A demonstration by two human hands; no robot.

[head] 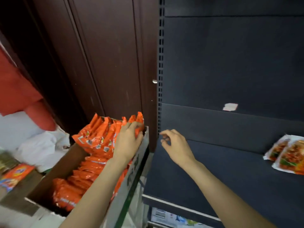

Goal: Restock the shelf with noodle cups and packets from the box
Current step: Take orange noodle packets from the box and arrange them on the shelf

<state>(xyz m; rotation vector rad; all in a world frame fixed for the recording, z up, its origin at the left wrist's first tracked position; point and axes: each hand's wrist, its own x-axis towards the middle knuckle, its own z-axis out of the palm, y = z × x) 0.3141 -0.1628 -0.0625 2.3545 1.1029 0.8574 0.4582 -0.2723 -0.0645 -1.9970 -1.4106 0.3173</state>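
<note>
The left hand [130,140] curls its fingers around the upright orange packets [105,137] at the box's [131,175] far end, at 9 o'clock of the shelf [213,170]. The right hand [174,145] hovers loosely curled, holding nothing. Best pinch a few together, lift straight up, clear the wall. Two packets [286,155] lie on the shelf at 3 o'clock; those in the box are too many to count.

The dark shelf [213,175] lies bare across its left and middle; two noodle packets [286,155] occupy its far right edge.
</note>
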